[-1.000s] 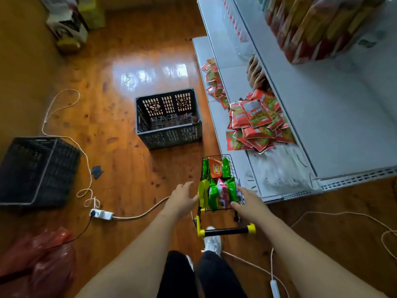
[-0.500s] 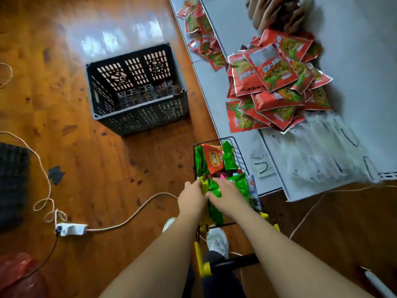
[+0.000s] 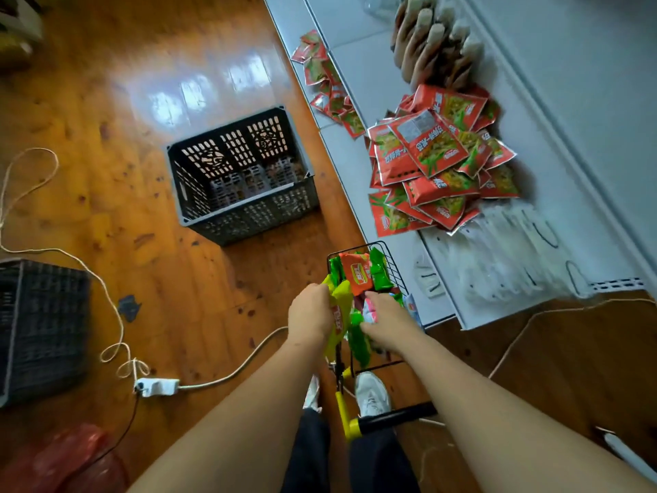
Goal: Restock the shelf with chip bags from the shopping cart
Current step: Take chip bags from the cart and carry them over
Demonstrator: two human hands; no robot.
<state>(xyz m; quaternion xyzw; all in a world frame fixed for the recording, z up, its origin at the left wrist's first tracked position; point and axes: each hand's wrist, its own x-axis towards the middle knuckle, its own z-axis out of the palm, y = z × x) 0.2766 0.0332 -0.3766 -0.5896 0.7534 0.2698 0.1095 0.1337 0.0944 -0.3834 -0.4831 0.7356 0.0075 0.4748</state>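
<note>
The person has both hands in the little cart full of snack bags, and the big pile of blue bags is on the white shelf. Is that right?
Almost. Both hands, left hand and right hand, are in the little cart among the snack bags, but the head view shows the big pile of bags on the white shelf is red, not blue.

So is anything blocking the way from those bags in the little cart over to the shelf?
Nothing visible does. The cart stands right against the edge of the bottom shelf, and the left hand already grips a yellow bag. The red packets cover part of the shelf, with bare space beside them.
</note>
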